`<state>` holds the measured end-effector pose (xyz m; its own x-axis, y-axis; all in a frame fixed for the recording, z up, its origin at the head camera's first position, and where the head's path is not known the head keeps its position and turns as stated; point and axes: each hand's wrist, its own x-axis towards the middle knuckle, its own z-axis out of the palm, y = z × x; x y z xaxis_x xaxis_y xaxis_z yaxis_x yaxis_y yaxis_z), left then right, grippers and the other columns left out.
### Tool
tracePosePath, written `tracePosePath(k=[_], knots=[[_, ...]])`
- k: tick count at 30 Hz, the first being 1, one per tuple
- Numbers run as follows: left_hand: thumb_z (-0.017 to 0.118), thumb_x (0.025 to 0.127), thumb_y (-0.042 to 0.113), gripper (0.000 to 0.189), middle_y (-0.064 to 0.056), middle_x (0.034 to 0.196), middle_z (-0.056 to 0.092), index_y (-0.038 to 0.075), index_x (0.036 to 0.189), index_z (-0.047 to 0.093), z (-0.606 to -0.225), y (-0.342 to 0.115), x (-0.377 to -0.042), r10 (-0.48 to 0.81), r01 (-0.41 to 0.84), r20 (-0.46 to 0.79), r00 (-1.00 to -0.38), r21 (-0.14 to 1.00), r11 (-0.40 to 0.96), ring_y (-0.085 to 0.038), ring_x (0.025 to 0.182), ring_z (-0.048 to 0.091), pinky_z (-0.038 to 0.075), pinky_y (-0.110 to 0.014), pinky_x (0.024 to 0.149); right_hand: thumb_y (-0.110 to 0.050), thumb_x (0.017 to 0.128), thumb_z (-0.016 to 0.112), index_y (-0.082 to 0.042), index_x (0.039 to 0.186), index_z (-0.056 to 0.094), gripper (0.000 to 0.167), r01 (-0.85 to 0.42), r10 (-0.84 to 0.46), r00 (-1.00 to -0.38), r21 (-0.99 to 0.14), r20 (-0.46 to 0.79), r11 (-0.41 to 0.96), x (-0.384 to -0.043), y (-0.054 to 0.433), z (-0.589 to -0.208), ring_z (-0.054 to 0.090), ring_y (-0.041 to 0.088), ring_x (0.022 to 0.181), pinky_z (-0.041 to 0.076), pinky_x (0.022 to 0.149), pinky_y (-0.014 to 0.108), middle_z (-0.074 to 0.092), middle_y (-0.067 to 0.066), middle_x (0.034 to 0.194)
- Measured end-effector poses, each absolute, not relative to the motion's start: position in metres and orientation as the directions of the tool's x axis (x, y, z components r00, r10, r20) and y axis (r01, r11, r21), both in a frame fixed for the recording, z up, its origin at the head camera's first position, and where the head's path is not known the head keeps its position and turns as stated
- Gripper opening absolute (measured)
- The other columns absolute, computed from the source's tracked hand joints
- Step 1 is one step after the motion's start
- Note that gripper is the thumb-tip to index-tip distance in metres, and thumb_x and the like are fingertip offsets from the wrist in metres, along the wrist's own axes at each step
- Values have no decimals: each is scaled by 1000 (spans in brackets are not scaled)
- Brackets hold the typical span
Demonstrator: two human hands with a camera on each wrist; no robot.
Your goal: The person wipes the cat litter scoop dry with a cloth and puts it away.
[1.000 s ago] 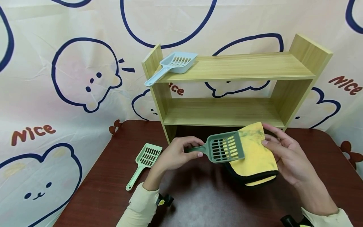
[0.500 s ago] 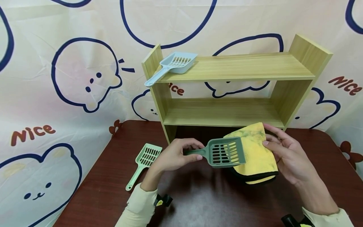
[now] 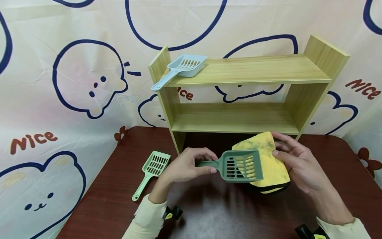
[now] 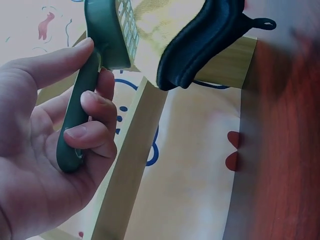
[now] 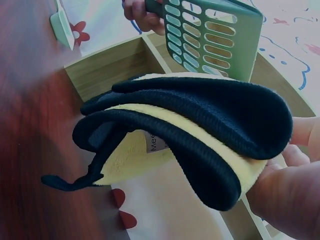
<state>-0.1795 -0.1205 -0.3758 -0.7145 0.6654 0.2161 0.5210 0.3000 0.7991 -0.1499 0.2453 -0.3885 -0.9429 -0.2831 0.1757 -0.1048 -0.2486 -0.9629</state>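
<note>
My left hand (image 3: 188,166) grips the handle of a dark green slotted litter scoop (image 3: 255,166), its fingers curled round it in the left wrist view. The scoop is held level above the table, its head overlapping the cloth in the head view. On the right, my right hand (image 3: 301,166) pinches the edge of a folded yellow cloth (image 3: 268,149) with black trim. Dark smudges mark the cloth's upper part. From the right wrist view, the cloth's black-edged folds (image 5: 200,110) hang loosely, with a small loop at one corner. Whether scoop and cloth touch I cannot tell.
A light green litter scoop (image 3: 155,166) lies on the dark red-brown table (image 3: 104,199), left of my left hand. At the back stands a two-tier wooden shelf (image 3: 253,71). On its top tier, a light blue scoop (image 3: 188,64) rests at the left, handle jutting over the front edge.
The dark green scoop has moved slightly down and to the right across the cloth. The cloth has dipped and shifted slightly left with my right hand.
</note>
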Motion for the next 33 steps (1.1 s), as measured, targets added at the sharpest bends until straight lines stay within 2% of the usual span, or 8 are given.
tracePosePath(k=[9,17,25,33], knots=[[83,96,15,23,0,100,77,14,117,76,-379,-114,-181,670,513,223,-708,815,270,-6,89,67,46,-23,73,6,110,48,-20,158,49,55,-94,-307,-936,-964,171,-249,-151,238,-395,76,15,109,66,78,34,68,0,133],[80,98,15,25,-5,105,78,11,122,75,-382,-104,-179,682,505,233,-693,832,229,-6,98,68,55,-26,90,4,112,45,-19,158,49,52,-119,-370,-906,-963,204,-240,-150,225,-399,77,14,104,66,76,35,67,-1,134],[80,98,14,24,-3,106,77,12,121,75,-385,-100,-179,677,476,220,-702,852,217,-7,99,68,55,-27,91,8,110,46,-17,159,48,55,-110,-393,-895,-958,211,-266,-149,220,-399,77,15,106,66,78,37,67,-2,137],[81,97,15,25,-1,106,78,14,121,76,-383,-107,-182,667,478,208,-715,842,250,-7,99,70,55,-29,91,2,112,48,-16,160,46,51,-108,-363,-916,-976,171,-188,-147,227,-391,78,15,102,66,74,37,65,-2,134]])
